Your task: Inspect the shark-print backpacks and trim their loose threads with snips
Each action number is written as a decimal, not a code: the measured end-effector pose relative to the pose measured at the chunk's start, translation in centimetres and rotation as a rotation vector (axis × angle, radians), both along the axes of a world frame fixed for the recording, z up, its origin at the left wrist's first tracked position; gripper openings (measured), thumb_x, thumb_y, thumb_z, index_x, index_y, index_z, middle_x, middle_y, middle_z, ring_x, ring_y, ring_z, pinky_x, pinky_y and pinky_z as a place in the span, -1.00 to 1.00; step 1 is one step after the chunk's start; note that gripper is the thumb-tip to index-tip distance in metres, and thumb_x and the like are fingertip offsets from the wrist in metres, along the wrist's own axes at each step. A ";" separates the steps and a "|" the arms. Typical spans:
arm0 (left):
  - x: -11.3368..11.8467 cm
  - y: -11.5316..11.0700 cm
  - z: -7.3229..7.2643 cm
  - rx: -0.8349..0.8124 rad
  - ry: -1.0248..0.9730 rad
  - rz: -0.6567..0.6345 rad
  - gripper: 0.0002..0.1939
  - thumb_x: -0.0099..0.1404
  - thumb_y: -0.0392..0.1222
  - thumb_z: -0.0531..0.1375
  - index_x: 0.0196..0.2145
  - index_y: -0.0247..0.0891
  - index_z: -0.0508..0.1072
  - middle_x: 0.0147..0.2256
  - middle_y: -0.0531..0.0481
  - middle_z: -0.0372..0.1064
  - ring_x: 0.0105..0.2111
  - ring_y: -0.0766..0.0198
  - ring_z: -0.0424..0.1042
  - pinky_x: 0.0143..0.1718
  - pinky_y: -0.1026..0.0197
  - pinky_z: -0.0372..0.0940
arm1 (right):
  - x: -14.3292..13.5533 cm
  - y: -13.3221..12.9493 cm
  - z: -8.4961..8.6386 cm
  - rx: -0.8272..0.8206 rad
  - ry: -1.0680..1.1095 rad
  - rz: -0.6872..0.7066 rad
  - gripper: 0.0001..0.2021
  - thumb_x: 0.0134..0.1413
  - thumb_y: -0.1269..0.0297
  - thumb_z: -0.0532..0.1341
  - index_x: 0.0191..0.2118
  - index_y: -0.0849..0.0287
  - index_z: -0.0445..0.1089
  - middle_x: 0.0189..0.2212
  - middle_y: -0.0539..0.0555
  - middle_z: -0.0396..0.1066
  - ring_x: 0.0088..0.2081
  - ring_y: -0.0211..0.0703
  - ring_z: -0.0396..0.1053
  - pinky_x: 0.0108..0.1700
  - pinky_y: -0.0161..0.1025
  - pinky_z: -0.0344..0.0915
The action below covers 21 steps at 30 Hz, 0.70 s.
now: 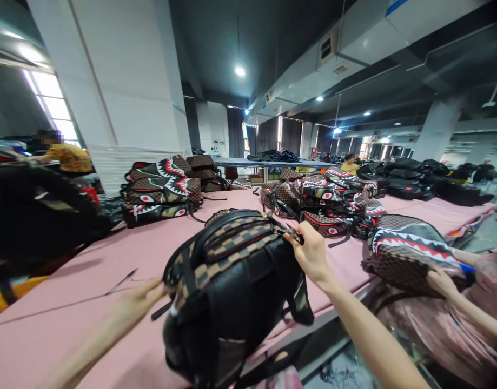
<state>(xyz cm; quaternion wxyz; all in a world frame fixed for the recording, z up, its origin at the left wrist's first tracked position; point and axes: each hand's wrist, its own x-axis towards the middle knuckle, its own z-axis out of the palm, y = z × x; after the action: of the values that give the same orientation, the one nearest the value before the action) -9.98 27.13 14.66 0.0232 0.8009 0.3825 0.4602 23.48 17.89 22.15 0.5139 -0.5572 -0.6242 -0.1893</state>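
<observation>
A black and brown checkered backpack [232, 294] stands on the pink-covered table in front of me, its top and strap side facing up and toward me. My left hand [148, 294] grips its left edge, the fingertips partly hidden behind the fabric. At the bag's upper right corner, my right hand [311, 248] is closed around a small pair of scissors [293, 233]. Their blades point left, close to the zipper end. A black strap with a camouflage patch hangs down on the bag's right side.
Stacked shark-mouth backpacks [163, 189] lie at the back left, with another pile [321, 197] across the pink table [90, 313]. To my right, a co-worker's hand [443, 283] rests on a similar backpack [410, 248]. A large black bag pile [41, 210] stands left; a white pillar [130, 81] rises behind.
</observation>
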 end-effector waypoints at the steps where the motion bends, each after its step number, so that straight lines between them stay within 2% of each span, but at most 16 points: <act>1: 0.2 -0.1 2.3 0.009 -0.017 0.094 -0.48 0.20 0.25 -0.03 -0.34 -0.22 0.50 -0.40 -0.07 0.52 -0.40 0.07 0.49 -0.46 0.16 0.40 | -0.5 0.0 -0.4 0.001 0.046 0.028 -0.83 0.11 0.26 0.14 -0.47 0.17 0.24 -0.53 -0.03 0.26 -0.49 -0.25 0.21 -0.44 -0.33 0.06; 2: 1.0 -0.8 4.4 0.075 -0.069 0.235 -0.53 0.27 0.14 -0.05 -0.17 -0.24 0.45 -0.27 -0.08 0.50 -0.27 0.05 0.48 -0.34 0.11 0.39 | -1.0 0.1 -0.7 -0.002 0.092 0.049 -0.82 0.12 0.26 0.13 -0.48 0.17 0.24 -0.54 -0.04 0.25 -0.51 -0.26 0.20 -0.45 -0.34 0.05; 3: 2.3 -1.9 6.2 0.197 -0.075 0.312 -0.58 0.31 0.05 -0.05 -0.06 -0.22 0.38 -0.22 -0.08 0.48 -0.24 0.07 0.46 -0.29 0.08 0.38 | -1.4 0.3 -0.8 -0.010 0.132 0.064 -0.82 0.11 0.26 0.13 -0.48 0.17 0.23 -0.55 -0.05 0.25 -0.52 -0.27 0.19 -0.46 -0.34 0.04; 4: 3.9 -3.3 7.5 0.374 -0.061 0.325 -0.62 0.32 -0.03 -0.03 0.01 -0.20 0.32 -0.18 -0.09 0.46 -0.19 0.06 0.43 -0.22 0.04 0.34 | -1.8 0.5 -0.9 -0.020 0.162 0.074 -0.81 0.11 0.26 0.13 -0.49 0.17 0.23 -0.56 -0.05 0.24 -0.53 -0.27 0.18 -0.46 -0.34 0.04; 5: 5.8 -4.7 8.3 0.535 0.081 0.212 -0.63 0.31 -0.09 -0.01 0.04 -0.18 0.29 -0.15 -0.10 0.45 -0.14 0.04 0.39 -0.16 0.00 0.29 | -2.0 0.8 -0.9 -0.030 0.184 0.081 -0.81 0.10 0.26 0.12 -0.50 0.17 0.23 -0.57 -0.06 0.24 -0.53 -0.28 0.18 -0.46 -0.34 0.03; 6: 7.7 -5.8 8.6 0.580 0.171 0.142 -0.65 0.26 -0.08 0.08 0.01 -0.07 0.32 -0.13 0.00 0.44 -0.11 0.05 0.37 -0.12 -0.01 0.25 | -2.1 1.0 -0.8 -0.038 0.198 0.086 -0.81 0.10 0.26 0.12 -0.50 0.17 0.22 -0.57 -0.06 0.23 -0.53 -0.28 0.17 -0.46 -0.33 0.03; 7: 9.6 -6.5 8.6 0.612 0.246 0.122 -0.63 0.23 -0.07 0.13 0.00 -0.12 0.34 -0.12 -0.02 0.44 -0.12 0.02 0.36 -0.15 0.00 0.24 | -2.1 1.2 -0.7 -0.041 0.207 0.088 -0.80 0.10 0.26 0.12 -0.51 0.17 0.22 -0.57 -0.06 0.23 -0.54 -0.28 0.17 -0.46 -0.33 0.02; 9: 12.6 -6.9 8.2 0.666 0.407 0.183 -0.62 0.22 -0.09 0.15 -0.02 -0.27 0.37 -0.13 -0.12 0.42 -0.16 0.00 0.35 -0.21 0.01 0.20 | -1.8 1.3 -0.5 -0.045 0.208 0.086 -0.80 0.10 0.26 0.11 -0.52 0.17 0.21 -0.58 -0.06 0.23 -0.54 -0.29 0.16 -0.47 -0.34 0.02; 12: 14.9 -6.1 7.5 0.705 0.507 0.314 -0.60 0.24 -0.08 0.12 -0.05 -0.41 0.37 -0.18 -0.21 0.40 -0.22 -0.01 0.32 -0.25 0.02 0.16 | -1.0 1.1 -0.4 -0.055 0.152 0.060 -0.81 0.08 0.29 0.12 -0.52 0.17 0.22 -0.58 -0.06 0.24 -0.54 -0.28 0.17 -0.47 -0.34 0.02; 16: 15.2 -5.6 7.8 0.705 0.525 0.353 -0.58 0.24 0.01 0.09 -0.11 -0.40 0.40 -0.28 -0.19 0.38 -0.30 0.02 0.30 -0.32 0.04 0.14 | -0.6 0.8 -0.2 -0.017 -0.005 -0.071 -0.88 0.02 0.40 0.11 -0.50 0.18 0.26 -0.54 -0.01 0.30 -0.51 -0.26 0.22 -0.46 -0.33 0.03; 18: 14.9 -5.8 7.9 0.708 0.533 0.309 -0.62 0.24 0.02 0.09 -0.18 -0.37 0.41 -0.34 -0.16 0.36 -0.33 0.04 0.30 -0.35 0.07 0.14 | -0.9 0.8 0.1 -0.018 -0.071 -0.180 -0.90 0.00 0.44 0.09 -0.49 0.20 0.29 -0.50 0.03 0.33 -0.49 -0.23 0.25 -0.48 -0.32 0.01; 21: 14.5 -6.5 7.5 0.712 0.494 0.211 -0.70 0.25 -0.02 0.08 -0.28 -0.34 0.41 -0.39 -0.11 0.34 -0.35 0.09 0.31 -0.34 0.10 0.15 | -1.6 0.9 1.2 -0.105 -0.116 -0.301 -0.94 -0.02 0.45 0.12 -0.44 0.22 0.32 -0.45 0.06 0.37 -0.48 -0.20 0.29 -0.50 -0.30 -0.02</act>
<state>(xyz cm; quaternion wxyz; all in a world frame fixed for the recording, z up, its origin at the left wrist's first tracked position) 4.56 20.59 22.19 -0.3931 0.8016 0.2739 0.3577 21.89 18.79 23.32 0.4128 -0.6586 -0.5714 -0.2632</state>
